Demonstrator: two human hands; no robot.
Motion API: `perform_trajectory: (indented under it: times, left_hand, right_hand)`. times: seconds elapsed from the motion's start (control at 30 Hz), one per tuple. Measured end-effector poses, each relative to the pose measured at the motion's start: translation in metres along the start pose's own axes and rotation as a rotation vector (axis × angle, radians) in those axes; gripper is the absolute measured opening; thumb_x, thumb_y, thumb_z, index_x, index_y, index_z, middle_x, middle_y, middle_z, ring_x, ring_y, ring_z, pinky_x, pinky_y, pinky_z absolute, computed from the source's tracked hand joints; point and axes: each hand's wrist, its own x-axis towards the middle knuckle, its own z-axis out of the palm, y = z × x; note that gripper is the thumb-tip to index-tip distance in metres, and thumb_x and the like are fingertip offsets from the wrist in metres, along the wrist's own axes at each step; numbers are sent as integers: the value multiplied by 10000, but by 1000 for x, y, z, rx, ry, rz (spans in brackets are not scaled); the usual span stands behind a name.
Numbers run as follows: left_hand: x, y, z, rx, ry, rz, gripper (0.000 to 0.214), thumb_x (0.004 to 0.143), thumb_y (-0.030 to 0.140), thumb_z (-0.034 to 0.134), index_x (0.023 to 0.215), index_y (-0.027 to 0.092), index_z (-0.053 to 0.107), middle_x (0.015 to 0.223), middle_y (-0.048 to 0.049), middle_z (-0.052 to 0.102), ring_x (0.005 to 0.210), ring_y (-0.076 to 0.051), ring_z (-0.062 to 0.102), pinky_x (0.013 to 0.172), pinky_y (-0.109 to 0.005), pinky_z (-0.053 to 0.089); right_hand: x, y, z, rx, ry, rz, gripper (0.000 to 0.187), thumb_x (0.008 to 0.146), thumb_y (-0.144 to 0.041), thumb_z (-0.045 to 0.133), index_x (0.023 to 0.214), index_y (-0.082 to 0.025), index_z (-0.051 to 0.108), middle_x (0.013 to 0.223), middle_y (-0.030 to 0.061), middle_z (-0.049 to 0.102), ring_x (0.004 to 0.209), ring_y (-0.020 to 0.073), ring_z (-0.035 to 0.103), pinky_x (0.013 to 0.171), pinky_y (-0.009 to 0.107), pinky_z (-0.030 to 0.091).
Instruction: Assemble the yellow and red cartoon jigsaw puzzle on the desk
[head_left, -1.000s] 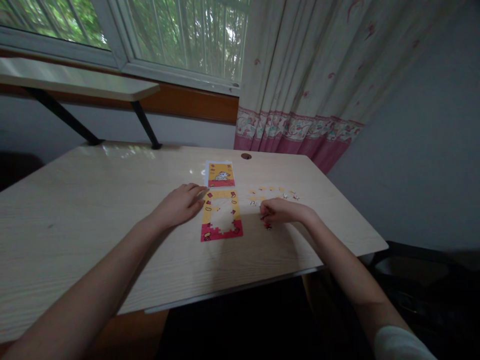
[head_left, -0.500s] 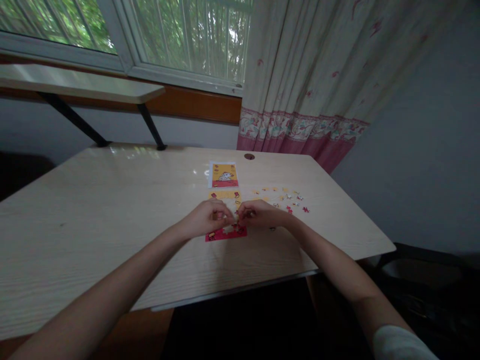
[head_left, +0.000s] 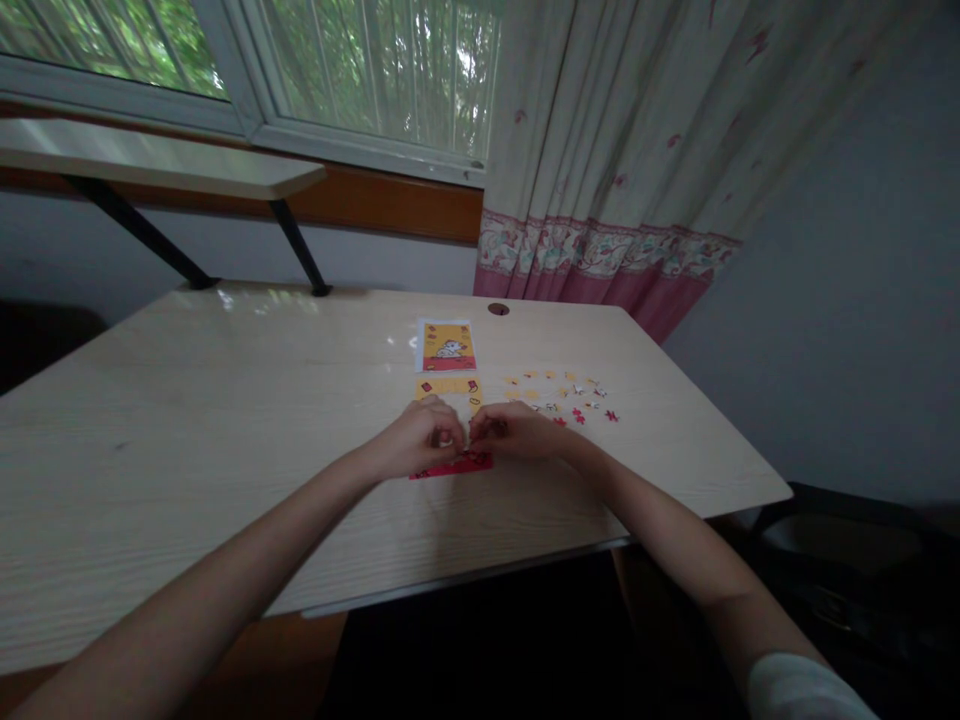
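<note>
A yellow and red jigsaw puzzle [head_left: 448, 386], partly put together, lies on the table under both hands. My left hand [head_left: 426, 436] rests over its left and middle part, thumb and fingers closed; whatever they hold is hidden. From the right, my right hand [head_left: 514, 430] meets it fingertip to fingertip in a pinch. A small pale bit, apparently a jigsaw piece [head_left: 467, 447], shows between the fingertips. The hands cover the puzzle's middle. Just beyond it lies a picture card [head_left: 450, 347] with a white animal on yellow and red.
Several loose jigsaw pieces [head_left: 578, 416], yellow, white and red, are scattered right of the puzzle. A raised shelf [head_left: 165, 160] on black legs stands at the back left. A curtain [head_left: 592, 240] hangs behind the table [head_left: 225, 420], and a dark chair [head_left: 847, 550] is at the right.
My hands have shifted slightly, and the left one now hides more of the puzzle's red lower part. The fingertips stay close together. The view has tilted a little.
</note>
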Motion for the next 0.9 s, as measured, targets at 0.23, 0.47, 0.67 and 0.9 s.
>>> perform_trajectory:
  times: [0.23,0.47,0.67,0.9]
  left_hand:
    - [-1,3,-1,94,-1,-74,115,770,274,598,722,214,684,706,7,642,763,-168,524,779,-322,325]
    - [-3,1,1,127,-17,-94,95,755,267,609,721,237,692,735,14,635,811,-179,513,835,-347,301]
    - [-2,1,3,129,-33,-117,94,750,268,609,708,229,684,721,12,626,813,-179,503,812,-331,300]
    - [-2,3,2,141,-31,-129,99,751,276,598,714,226,675,734,5,635,825,-190,495,832,-351,287]
  right_hand:
    - [-3,0,2,-63,20,-22,101,769,-235,640,814,-147,621,665,-25,588,565,61,473,550,184,375]
    - [-3,-6,8,-128,55,-70,62,777,-203,626,799,-145,624,671,-25,585,582,65,483,583,189,389]
    - [-5,-10,6,-344,122,-136,32,738,-123,638,747,-153,633,700,-10,606,661,90,519,656,209,399]
    - [-21,-7,-7,-422,76,-156,153,808,-116,551,908,-165,656,857,30,658,783,110,564,746,238,423]
